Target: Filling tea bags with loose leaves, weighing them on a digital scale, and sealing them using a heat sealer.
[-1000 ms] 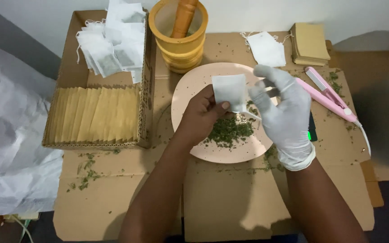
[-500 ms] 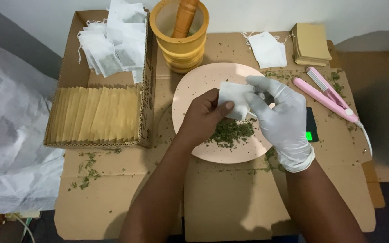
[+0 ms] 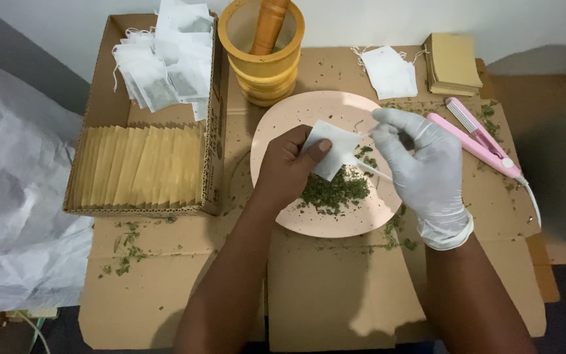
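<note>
My left hand (image 3: 289,167), bare, pinches a small white tea bag (image 3: 330,149) by its left side and holds it over a pink plate (image 3: 283,131). My right hand (image 3: 420,167), in a white glove, grips the bag's right edge with its fingertips, and a thin white stick or string runs down from those fingers. A heap of chopped green herbs (image 3: 335,191) lies on the plate just below the bag.
A cardboard box (image 3: 109,98) at the left holds tan envelopes (image 3: 139,167) and white tea bags (image 3: 165,59). Behind the plate stands a yellow mortar with wooden pestle (image 3: 263,46). More tea bags (image 3: 391,72), a tan stack (image 3: 453,62) and a pink heat sealer (image 3: 479,137) lie right.
The bag, held upright and flat before, has been lowered and tilted toward the herbs. My gloved fingers have closed on its right edge.
</note>
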